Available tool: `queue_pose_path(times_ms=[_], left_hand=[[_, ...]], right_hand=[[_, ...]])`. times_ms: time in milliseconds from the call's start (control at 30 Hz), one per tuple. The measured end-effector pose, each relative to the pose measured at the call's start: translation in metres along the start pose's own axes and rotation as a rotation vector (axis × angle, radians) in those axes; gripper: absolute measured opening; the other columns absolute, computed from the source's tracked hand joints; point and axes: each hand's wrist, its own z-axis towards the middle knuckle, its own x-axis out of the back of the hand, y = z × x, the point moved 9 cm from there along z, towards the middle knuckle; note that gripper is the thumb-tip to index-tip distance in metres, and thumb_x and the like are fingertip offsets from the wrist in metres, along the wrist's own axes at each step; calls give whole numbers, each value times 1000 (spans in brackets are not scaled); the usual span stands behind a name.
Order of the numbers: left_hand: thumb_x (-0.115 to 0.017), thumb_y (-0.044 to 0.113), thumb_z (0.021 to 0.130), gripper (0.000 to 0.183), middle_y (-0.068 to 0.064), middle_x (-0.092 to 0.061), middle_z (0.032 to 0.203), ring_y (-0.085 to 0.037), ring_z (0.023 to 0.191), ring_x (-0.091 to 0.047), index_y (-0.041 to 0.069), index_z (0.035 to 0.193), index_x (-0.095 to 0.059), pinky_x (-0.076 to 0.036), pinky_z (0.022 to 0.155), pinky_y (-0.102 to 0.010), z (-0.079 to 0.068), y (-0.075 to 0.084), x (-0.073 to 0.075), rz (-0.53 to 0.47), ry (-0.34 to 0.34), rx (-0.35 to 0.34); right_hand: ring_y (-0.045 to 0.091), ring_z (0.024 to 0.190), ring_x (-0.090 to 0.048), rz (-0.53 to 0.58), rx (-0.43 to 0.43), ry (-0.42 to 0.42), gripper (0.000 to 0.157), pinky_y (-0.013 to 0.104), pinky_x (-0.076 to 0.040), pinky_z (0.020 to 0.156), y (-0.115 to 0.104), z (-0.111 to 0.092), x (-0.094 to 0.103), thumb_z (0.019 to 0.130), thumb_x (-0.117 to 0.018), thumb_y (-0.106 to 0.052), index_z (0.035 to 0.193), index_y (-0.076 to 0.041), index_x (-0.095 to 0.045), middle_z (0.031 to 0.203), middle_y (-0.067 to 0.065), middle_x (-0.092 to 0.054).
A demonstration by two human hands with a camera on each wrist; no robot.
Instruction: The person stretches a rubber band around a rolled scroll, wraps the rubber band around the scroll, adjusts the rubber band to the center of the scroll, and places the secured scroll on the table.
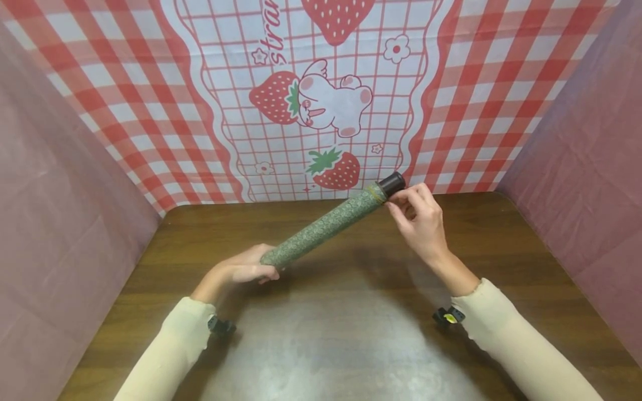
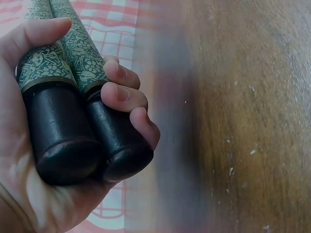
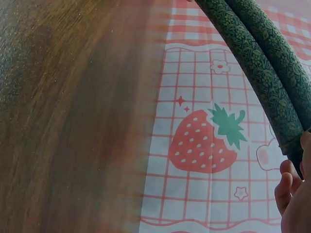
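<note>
A scroll (image 1: 323, 229) in green patterned cloth, wound onto two side-by-side rollers, is held slantwise above the table. My left hand (image 1: 246, 264) grips its lower left end. In the left wrist view, the fingers and thumb curl round both rolls, and two black end knobs (image 2: 63, 128) lie against the palm. At the upper right end, my right hand (image 1: 423, 223) pinches the scroll with thumb and fingertips beside a yellowish band (image 1: 376, 193) and a black knob (image 1: 393, 182). The right wrist view shows the two rolls (image 3: 252, 63) lying close together, with that hand partly out of frame.
Under the hands is a brown wooden table (image 1: 301, 345). A red-and-white checked cloth (image 1: 331, 111) with strawberries hangs at its far edge. Pink drapes stand along the left (image 1: 60, 195) and right sides. Each wrist wears a small black camera (image 1: 220, 326).
</note>
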Motion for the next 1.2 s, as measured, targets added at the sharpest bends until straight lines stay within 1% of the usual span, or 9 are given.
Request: queue_pose_path(times_ms=[100, 233, 367, 467, 500, 633, 800, 1033, 1200], left_hand=[[-69, 19, 86, 30, 2, -63, 69, -12, 59, -58, -4, 104, -66, -54, 62, -27, 1, 0, 0, 11, 4, 5], [-69, 20, 85, 33, 2, -63, 71, -13, 61, -58, -4, 106, -67, -55, 62, -28, 1, -1, 0, 18, 9, 12], [-70, 22, 85, 34, 2, -64, 72, -14, 62, -59, -4, 107, -67, -55, 62, -29, -1, 0, 2, 15, 13, 17], [-70, 22, 84, 35, 0, -64, 72, -13, 62, -59, -4, 107, -66, -55, 62, -29, -1, 1, 4, 3, 15, 23], [-70, 22, 85, 35, 0, -64, 72, -13, 62, -59, -4, 107, -66, -55, 62, -28, -2, 1, 4, 1, 14, 23], [-69, 23, 85, 35, 1, -64, 71, -11, 61, -59, -4, 106, -66, -55, 61, -29, -3, 1, 7, 0, 11, 6], [-68, 24, 87, 33, 4, -64, 71, -9, 59, -60, -3, 106, -65, -56, 58, -32, -4, 3, 10, 2, 7, -49], [-69, 22, 85, 37, 1, -64, 74, -11, 61, -59, -5, 110, -66, -55, 60, -29, -4, 1, 13, -13, 23, -4], [-70, 22, 84, 38, 2, -64, 75, -12, 62, -59, -5, 110, -65, -55, 59, -29, -4, -1, 13, -16, 32, 0]], right_hand=[[-5, 83, -55, -9, -4, 22, 10, 5, -46, 71, 0, 0, 1, 94, -82, 9, 96, 7, -73, 93, 19, -62], [-3, 79, -53, -32, 1, 24, 9, 5, -44, 71, -1, 1, 1, 94, -81, 9, 95, 7, -73, 92, 19, -62], [11, 72, -58, -70, 12, 12, 8, 5, -43, 70, -1, 1, 1, 95, -81, 8, 97, 7, -74, 93, 19, -63], [23, 70, -61, -104, 13, 9, 7, 7, -42, 70, 2, -1, 2, 95, -80, 8, 100, 6, -76, 93, 19, -63], [25, 70, -61, -114, 13, 8, 7, 8, -41, 70, 3, -1, 2, 95, -80, 8, 101, 6, -76, 93, 19, -63], [26, 71, -61, -135, 6, 0, 7, 5, -38, 72, 6, -4, 2, 96, -79, 7, 103, 5, -77, 94, 19, -64], [25, 71, -61, -143, 6, -5, 5, 5, -37, 72, 8, -5, 2, 98, -78, 5, 102, 4, -78, 93, 18, -65], [26, 70, -60, -150, 7, -15, 5, 9, -38, 70, 10, -8, 0, 98, -79, 4, 102, 4, -77, 89, 17, -64], [23, 69, -60, -144, 22, -17, 5, 13, -42, 67, 7, -11, -4, 97, -80, 3, 101, 2, -77, 88, 15, -64]])
